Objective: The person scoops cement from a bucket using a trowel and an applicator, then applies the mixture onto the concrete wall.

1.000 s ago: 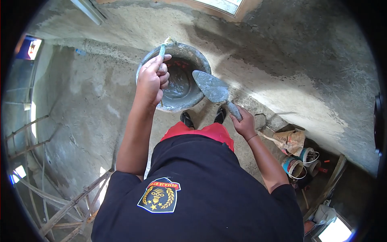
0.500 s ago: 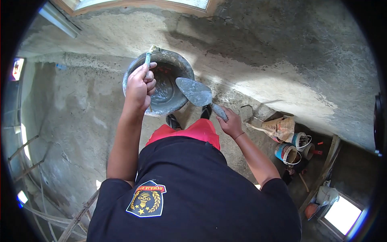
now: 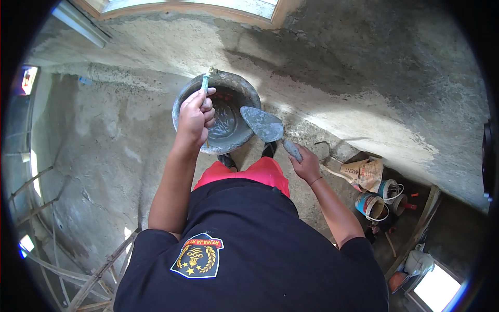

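Both forearms are extending forward from the black short sleeves, the left rising over the basin, the right angling outward. The left hand (image 3: 195,117) is closing around a slender stick with a pale green upper part and yellowish tip (image 3: 205,83); the right hand (image 3: 305,165) is gripping a grey, leaf-shaped metal trowel (image 3: 262,124) by its rounded handle.

The wide, round, grey basin (image 3: 253,99) is standing ahead of the feet, its thick rim and inner wall showing smeared grey material and reddish patches. The trowel is pointing toward it, its coated blade overlapping the rim in view; contact is remaining unclear. The stick is standing upright in view, crossing the basin's left side.

A rough, mottled grey wall (image 3: 364,52) is rising beyond. A crumpled brown paper sack (image 3: 364,172) is lying just beside blue-and-white cylindrical buckets (image 3: 370,204) with wire handles.
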Demonstrator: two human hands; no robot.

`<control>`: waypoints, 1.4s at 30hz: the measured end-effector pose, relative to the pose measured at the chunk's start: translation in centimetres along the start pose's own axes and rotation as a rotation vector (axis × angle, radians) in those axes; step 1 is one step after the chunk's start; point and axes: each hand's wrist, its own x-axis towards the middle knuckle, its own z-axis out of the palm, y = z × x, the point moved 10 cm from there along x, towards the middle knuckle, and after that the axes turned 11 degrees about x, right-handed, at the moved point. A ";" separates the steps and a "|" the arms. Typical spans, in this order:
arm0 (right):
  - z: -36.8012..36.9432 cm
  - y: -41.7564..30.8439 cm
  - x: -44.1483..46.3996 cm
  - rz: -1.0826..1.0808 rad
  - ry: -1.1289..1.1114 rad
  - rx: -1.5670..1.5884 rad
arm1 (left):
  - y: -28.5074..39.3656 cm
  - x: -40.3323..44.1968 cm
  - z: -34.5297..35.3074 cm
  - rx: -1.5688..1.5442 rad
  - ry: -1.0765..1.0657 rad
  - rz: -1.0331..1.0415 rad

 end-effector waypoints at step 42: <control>-2.2 11.1 11.9 0.177 -0.203 -0.101 | -11.5 7.0 0.7 0.007 0.205 -0.040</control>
